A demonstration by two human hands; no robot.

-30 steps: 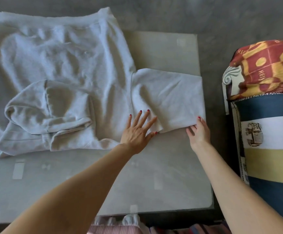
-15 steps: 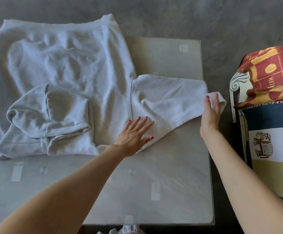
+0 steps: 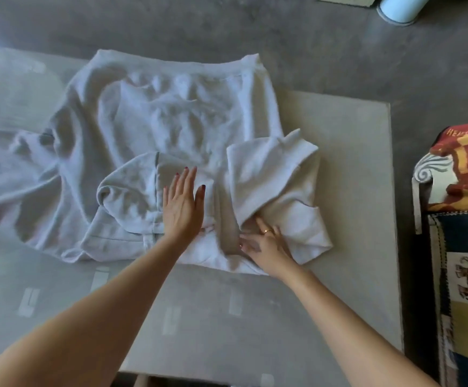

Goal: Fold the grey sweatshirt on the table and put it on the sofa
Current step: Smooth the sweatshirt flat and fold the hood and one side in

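Grey sweatshirt (image 3: 171, 115) spread across the table (image 3: 347, 169), hem band toward the far edge, one sleeve trailing off to the left. Right-side sleeve (image 3: 272, 180) folded in over the body, bunched and creased. Left hand (image 3: 182, 205) lies flat, palm down on the cloth near the neckline, fingers together, thumb out to the side. Right hand (image 3: 266, 244) sits at the near edge of the folded sleeve, fingertips tucked under a fold; whether they pinch the cloth cannot be told. Sofa (image 3: 462, 247), with patterned covers, at the table's right.
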